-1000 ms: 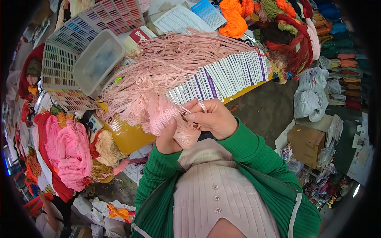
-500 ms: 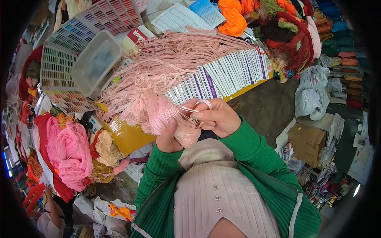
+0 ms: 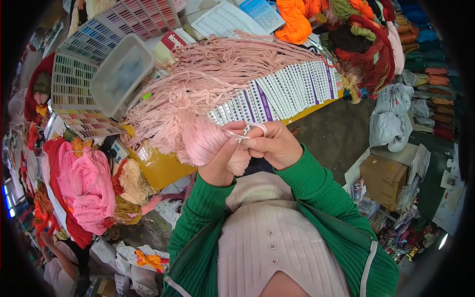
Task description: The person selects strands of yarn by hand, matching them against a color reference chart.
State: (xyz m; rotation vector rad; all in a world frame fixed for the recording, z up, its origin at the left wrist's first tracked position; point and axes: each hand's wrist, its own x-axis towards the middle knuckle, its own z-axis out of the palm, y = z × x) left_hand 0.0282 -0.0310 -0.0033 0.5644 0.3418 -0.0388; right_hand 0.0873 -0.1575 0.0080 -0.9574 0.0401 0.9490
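Observation:
A glossy pale pink skein of thread (image 3: 204,141) hangs over my left hand (image 3: 222,161), whose fingers are closed on it. My right hand (image 3: 274,144) is closed beside it, pinching a strand of the same thread, with a loop round its fingers. The fingertips of both hands meet at the strands. Just beyond the hands lie a heap of dusty pink threads (image 3: 213,69) and a row of white punched cards (image 3: 282,91) with purple bands.
On the yellow table (image 3: 161,171) are a plastic tub (image 3: 121,74), colour charts (image 3: 74,81), orange yarn (image 3: 293,27) and red-handled scissors (image 3: 326,59). Bright pink yarn (image 3: 89,183) is at left. A person (image 3: 62,267) is at lower left. A cardboard box (image 3: 383,179) stands at right.
My left hand has turned and moved slightly up toward my right fingertips, and the hanging part of the skein has shifted behind it. The strands between the fingertips are drawn closer together.

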